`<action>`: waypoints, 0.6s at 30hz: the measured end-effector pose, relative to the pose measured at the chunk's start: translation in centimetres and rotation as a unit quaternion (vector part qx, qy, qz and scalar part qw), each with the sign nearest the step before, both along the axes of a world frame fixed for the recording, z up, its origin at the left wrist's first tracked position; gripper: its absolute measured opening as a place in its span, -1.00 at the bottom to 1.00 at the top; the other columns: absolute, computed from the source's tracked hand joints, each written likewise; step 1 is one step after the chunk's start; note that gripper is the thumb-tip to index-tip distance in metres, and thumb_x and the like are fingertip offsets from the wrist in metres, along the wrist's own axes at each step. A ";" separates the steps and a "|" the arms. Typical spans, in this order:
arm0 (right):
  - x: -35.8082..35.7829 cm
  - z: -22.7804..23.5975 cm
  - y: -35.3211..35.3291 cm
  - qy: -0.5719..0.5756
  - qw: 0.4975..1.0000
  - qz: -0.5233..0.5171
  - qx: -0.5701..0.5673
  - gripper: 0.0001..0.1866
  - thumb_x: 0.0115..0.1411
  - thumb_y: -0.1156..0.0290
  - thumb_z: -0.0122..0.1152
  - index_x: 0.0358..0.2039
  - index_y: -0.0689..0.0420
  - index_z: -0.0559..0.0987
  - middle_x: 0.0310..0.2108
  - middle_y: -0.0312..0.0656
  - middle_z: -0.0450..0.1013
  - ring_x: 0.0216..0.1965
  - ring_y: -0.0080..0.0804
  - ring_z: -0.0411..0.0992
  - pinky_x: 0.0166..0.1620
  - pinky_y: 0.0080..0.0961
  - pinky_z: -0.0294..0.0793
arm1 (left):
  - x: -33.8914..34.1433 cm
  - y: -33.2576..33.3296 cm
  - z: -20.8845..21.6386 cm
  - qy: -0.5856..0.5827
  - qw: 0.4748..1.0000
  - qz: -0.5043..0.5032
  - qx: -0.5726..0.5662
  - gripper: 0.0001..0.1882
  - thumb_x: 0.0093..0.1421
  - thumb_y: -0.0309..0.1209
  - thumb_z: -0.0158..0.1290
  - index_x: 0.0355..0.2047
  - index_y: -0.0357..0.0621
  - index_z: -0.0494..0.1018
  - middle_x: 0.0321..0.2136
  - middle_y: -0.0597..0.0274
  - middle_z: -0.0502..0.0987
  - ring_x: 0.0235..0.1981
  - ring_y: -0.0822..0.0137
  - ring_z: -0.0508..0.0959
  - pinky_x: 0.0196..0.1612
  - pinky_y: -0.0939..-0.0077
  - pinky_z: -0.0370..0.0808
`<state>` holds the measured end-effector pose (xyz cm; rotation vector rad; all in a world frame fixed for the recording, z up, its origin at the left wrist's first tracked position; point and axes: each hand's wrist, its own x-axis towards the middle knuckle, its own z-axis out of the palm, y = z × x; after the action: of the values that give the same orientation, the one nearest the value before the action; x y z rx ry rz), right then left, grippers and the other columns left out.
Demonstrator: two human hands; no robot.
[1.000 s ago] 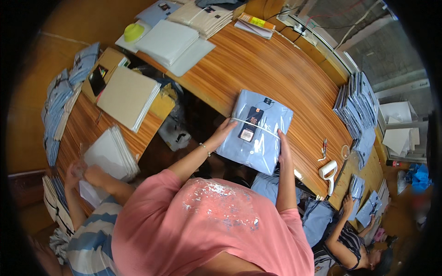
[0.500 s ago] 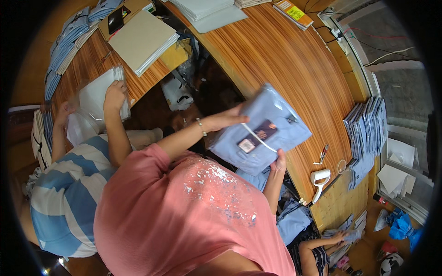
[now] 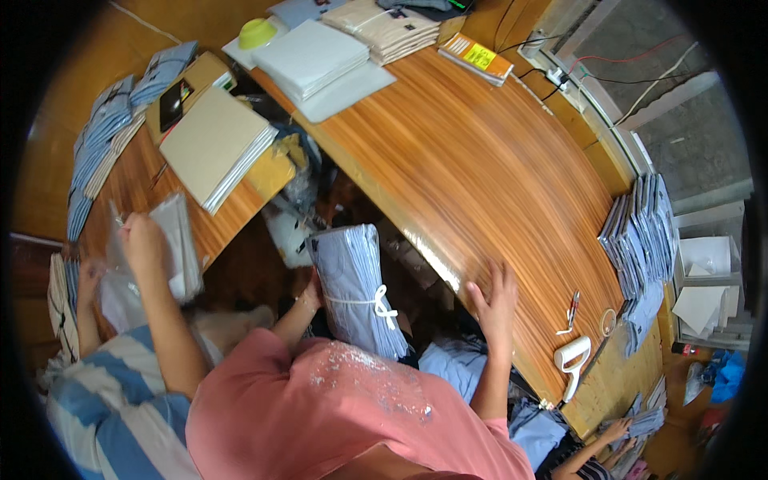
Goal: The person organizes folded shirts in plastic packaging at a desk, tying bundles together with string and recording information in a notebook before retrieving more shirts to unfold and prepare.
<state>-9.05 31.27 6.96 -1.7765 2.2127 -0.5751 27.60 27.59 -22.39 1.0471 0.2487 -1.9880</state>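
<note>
A bundle of folded blue shirts (image 3: 346, 264) in clear plastic hangs tilted over the gap in front of me. White string (image 3: 382, 307) is tied round it in a bow. My left hand (image 3: 311, 291) grips the bundle's left side, its fingers partly hidden behind it. Empty, with fingers stretched out, my right hand (image 3: 498, 304) is at the near edge of the wood-grain table (image 3: 480, 160). Below that hand lie loose blue garments (image 3: 452, 366). A white tape dispenser-like handle (image 3: 571, 364) and a small red-handled tool (image 3: 572, 312) rest on the table to its right.
Stacks of folded blue shirts (image 3: 640, 236) stand at the far right. White sheets (image 3: 312, 60), beige packs (image 3: 380, 30) and an orange box (image 3: 478, 58) sit at the back. On my left a co-worker in a striped shirt (image 3: 120, 392) handles clear bags (image 3: 172, 248); another person's hands (image 3: 620, 432) work lower right.
The bundle has swung left and turned from its flat, labelled face to its tied edge. My right hand has let go of it and moved to the table edge.
</note>
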 end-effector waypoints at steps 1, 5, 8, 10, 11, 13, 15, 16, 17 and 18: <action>-0.6 -1.6 0.5 0.034 0.999 -0.012 0.005 -0.34 0.04 0.04 0.16 0.10 0.10 0.30 0.17 0.09 0.10 0.20 0.08 0.03 0.18 -0.01 -0.04 | -0.5 -1.6 -0.5 0.000 1.000 -0.005 -0.003 -0.28 0.12 0.15 -0.09 0.10 -0.15 0.21 0.03 0.14 0.34 0.03 0.19 0.35 0.13 0.27 0.26; -1.3 -5.2 1.0 0.130 0.990 -0.041 0.021 -0.22 -0.02 -0.07 0.16 0.16 0.05 0.24 0.24 0.06 -0.04 0.28 0.04 -0.16 0.21 0.12 -0.28 | -0.2 -4.4 -4.8 -0.012 1.000 -0.017 -0.003 -0.28 0.12 0.15 -0.09 0.10 -0.15 0.21 0.03 0.14 0.34 0.03 0.19 0.35 0.13 0.27 0.26; -1.1 -5.6 0.9 0.114 0.993 -0.038 0.005 -0.14 -0.11 -0.16 0.20 0.16 0.03 0.25 0.26 0.03 -0.05 0.29 0.03 -0.17 0.21 0.14 -0.31 | 0.7 -6.3 -7.2 -0.030 0.999 -0.019 -0.016 -0.28 0.13 0.15 -0.09 0.10 -0.15 0.21 0.03 0.14 0.34 0.03 0.19 0.35 0.13 0.27 0.26; -0.9 -5.5 1.1 0.118 0.993 -0.014 0.001 -0.11 -0.17 -0.20 0.21 0.15 0.00 0.27 0.26 0.00 -0.05 0.29 0.03 -0.18 0.21 0.16 -0.31 | 1.0 -7.7 -8.7 -0.041 0.998 -0.026 -0.027 -0.28 0.13 0.15 -0.10 0.10 -0.15 0.21 0.03 0.14 0.34 0.03 0.19 0.35 0.13 0.27 0.26; -0.9 -5.2 1.2 0.128 0.992 0.011 0.006 -0.10 -0.19 -0.22 0.22 0.15 -0.02 0.29 0.27 -0.01 -0.05 0.29 0.03 -0.18 0.21 0.17 -0.31 | 0.9 -8.7 -9.5 -0.043 0.998 -0.027 -0.033 -0.28 0.13 0.15 -0.10 0.10 -0.15 0.21 0.03 0.14 0.34 0.03 0.19 0.35 0.13 0.27 0.26; -0.8 -4.8 1.4 0.126 0.991 0.043 0.007 -0.09 -0.27 -0.21 0.27 0.12 -0.08 0.33 0.27 -0.06 -0.05 0.30 0.03 -0.19 0.21 0.18 -0.30 | 0.8 -9.9 -11.2 -0.046 0.997 -0.030 -0.044 -0.28 0.13 0.15 -0.10 0.10 -0.15 0.21 0.03 0.14 0.34 0.03 0.19 0.35 0.13 0.27 0.26; -0.8 -5.5 1.4 0.141 0.989 0.041 0.018 -0.08 -0.30 -0.16 0.30 0.12 -0.08 0.33 0.27 -0.07 -0.04 0.30 0.02 -0.19 0.21 0.18 -0.31 | 0.7 -10.8 -13.1 -0.046 0.997 -0.031 -0.055 -0.28 0.13 0.15 -0.10 0.10 -0.15 0.21 0.03 0.14 0.34 0.03 0.19 0.35 0.13 0.27 0.26; -0.6 -5.8 1.4 0.149 0.988 0.043 0.024 -0.08 -0.32 -0.14 0.32 0.12 -0.08 0.33 0.27 -0.07 -0.04 0.30 0.02 -0.19 0.21 0.17 -0.31 | 0.5 -11.5 -14.2 -0.044 0.997 -0.027 -0.060 -0.28 0.13 0.15 -0.10 0.10 -0.15 0.21 0.04 0.14 0.34 0.03 0.20 0.35 0.13 0.27 0.26; -0.3 -5.8 1.2 0.152 0.987 0.043 0.018 -0.10 -0.30 -0.04 0.35 0.13 -0.07 0.32 0.27 -0.06 -0.04 0.30 0.03 -0.19 0.22 0.15 -0.31 | 0.3 -12.0 -15.3 -0.045 0.996 -0.020 -0.069 -0.28 0.13 0.15 -0.10 0.10 -0.15 0.21 0.04 0.14 0.34 0.03 0.20 0.35 0.13 0.27 0.26; -0.1 -5.8 1.3 0.159 0.986 0.044 0.014 -0.12 -0.28 -0.02 0.34 0.13 -0.07 0.32 0.27 -0.05 -0.05 0.30 0.03 -0.20 0.22 0.14 -0.30 | -0.4 -12.3 -16.7 -0.037 0.997 -0.014 -0.072 -0.28 0.13 0.15 -0.10 0.10 -0.15 0.21 0.04 0.14 0.34 0.03 0.20 0.35 0.13 0.27 0.26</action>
<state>-9.15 32.56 1.12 -2.0611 2.3091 -0.2535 27.22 15.28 -39.05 1.0338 0.0492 -1.9562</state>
